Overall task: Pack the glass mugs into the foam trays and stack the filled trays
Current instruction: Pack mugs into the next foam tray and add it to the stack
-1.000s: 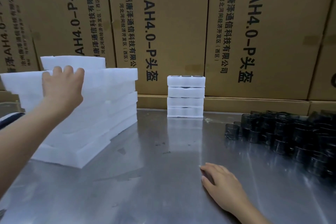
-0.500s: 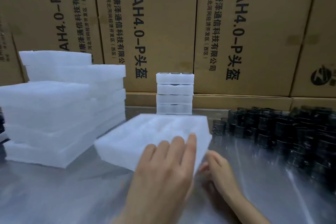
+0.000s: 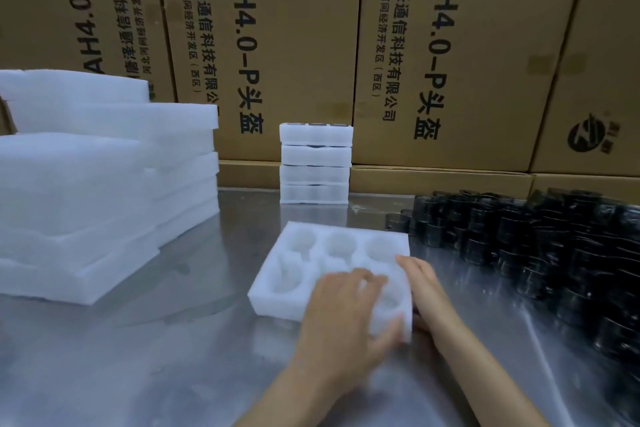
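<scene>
A white foam tray [image 3: 311, 263] with several round empty pockets lies flat on the steel table in front of me. My left hand [image 3: 343, 315] holds its near right corner, fingers over the top and thumb on the near edge. My right hand [image 3: 426, 288] lies flat along the tray's right side, touching it. A heap of dark glass mugs [image 3: 540, 246] covers the table to the right. A stack of filled foam trays [image 3: 314, 163] stands at the back centre.
A tall pile of empty foam trays [image 3: 104, 184] fills the left of the table [image 3: 173, 357]. Brown printed cartons [image 3: 433, 45] form a wall behind everything.
My left hand took a tray off the left pile, carried it to the middle and set it flat on the table. My right hand moved up against its right side.
</scene>
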{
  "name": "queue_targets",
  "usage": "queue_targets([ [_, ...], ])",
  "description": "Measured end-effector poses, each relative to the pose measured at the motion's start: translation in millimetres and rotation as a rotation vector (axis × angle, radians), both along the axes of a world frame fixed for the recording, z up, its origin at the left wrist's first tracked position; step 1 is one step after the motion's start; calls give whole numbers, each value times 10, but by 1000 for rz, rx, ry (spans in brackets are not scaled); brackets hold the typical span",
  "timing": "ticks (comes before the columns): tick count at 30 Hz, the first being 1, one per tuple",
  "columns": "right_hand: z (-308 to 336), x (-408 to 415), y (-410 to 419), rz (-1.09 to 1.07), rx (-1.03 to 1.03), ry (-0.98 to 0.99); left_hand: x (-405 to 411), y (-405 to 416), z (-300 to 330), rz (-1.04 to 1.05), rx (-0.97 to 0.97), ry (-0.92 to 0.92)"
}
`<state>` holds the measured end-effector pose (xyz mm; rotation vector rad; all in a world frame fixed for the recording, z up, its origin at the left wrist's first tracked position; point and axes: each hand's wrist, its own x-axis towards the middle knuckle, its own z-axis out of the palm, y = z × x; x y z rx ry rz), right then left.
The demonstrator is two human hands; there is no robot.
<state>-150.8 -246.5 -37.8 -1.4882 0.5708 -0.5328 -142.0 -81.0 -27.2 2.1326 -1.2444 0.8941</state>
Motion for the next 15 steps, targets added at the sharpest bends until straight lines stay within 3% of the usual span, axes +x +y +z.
queue_targets([
  [2,12,-19,-143,-7,0,-34,206,102,80,20,-196,163],
  [5,17,-109,-304,-14,-20,85,559,281,164,-7,-530,568],
  [8,-52,-174,-460,-284,-229,120,852,435,89,-78,-846,1109],
  [10,-95,-179,-531,-398,-270,57,935,470,-24,-98,-935,1376],
  [15,-114,-113,-605,-340,-344,73,913,267,-65,-139,-907,1494],
])
